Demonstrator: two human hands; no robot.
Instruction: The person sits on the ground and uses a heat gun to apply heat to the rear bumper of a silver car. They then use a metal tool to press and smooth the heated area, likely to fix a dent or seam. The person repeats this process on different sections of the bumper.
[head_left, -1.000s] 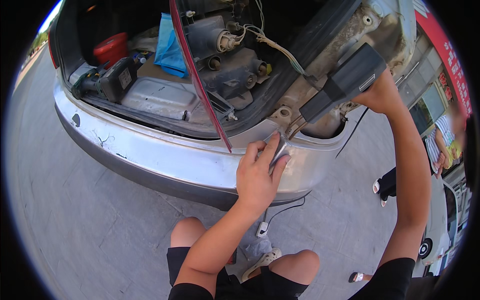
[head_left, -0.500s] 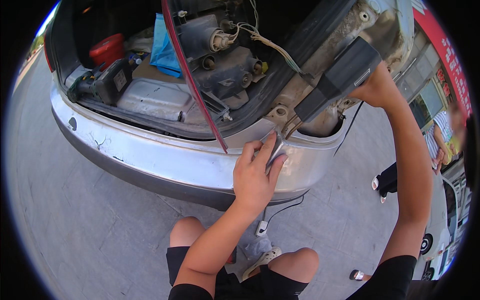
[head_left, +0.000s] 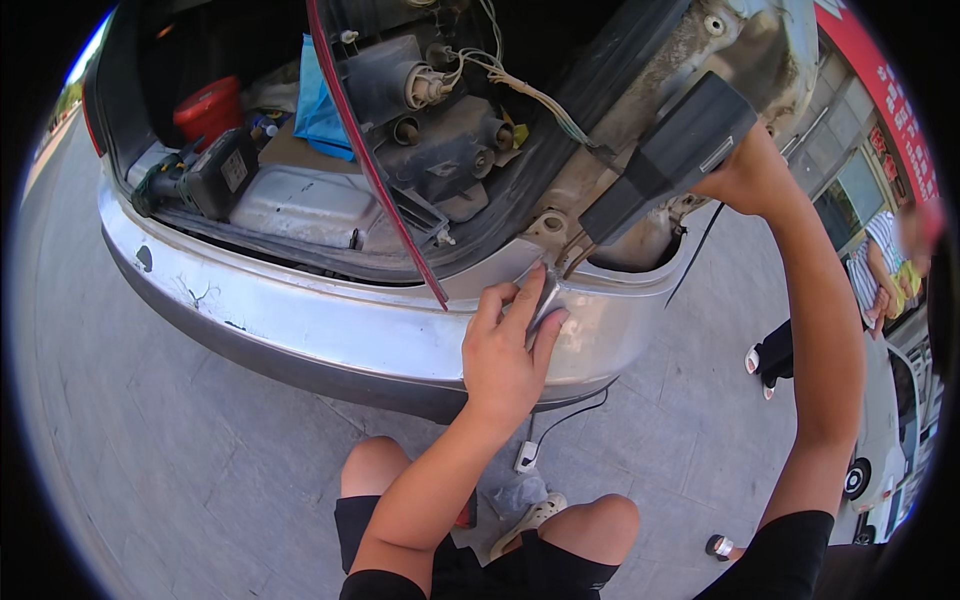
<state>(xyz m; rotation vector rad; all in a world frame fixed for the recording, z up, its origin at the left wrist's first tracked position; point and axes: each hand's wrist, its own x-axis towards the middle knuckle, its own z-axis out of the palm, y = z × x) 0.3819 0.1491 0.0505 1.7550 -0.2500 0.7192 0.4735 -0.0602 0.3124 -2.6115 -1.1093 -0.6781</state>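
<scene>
My right hand (head_left: pixel 742 178) is wrapped round the grip of a black soldering gun (head_left: pixel 668 150), its fingers partly hidden behind the body. Two metal prongs (head_left: pixel 577 262) run from the gun down to the top corner of the silver car bumper (head_left: pixel 300 335). Just below those tips, my left hand (head_left: pixel 508 340) grips a small flat silver-grey piece (head_left: pixel 543 302) against the bumper edge, thumb on one side and fingers on the other. Whether the prongs touch the bumper or this piece, I cannot tell.
A detached tail light (head_left: pixel 440 140) with wires hangs over the open trunk, its red edge reaching the bumper. A battery tool (head_left: pixel 215 175), red bucket (head_left: pixel 208 108) and blue bag (head_left: pixel 320 110) are inside. A power cord plug (head_left: pixel 526 457) lies below. Another person (head_left: pixel 880 265) is at right.
The view has shifted slightly, so the car sits a little further left. Both hands keep their grips, and the prongs stay by the bumper corner.
</scene>
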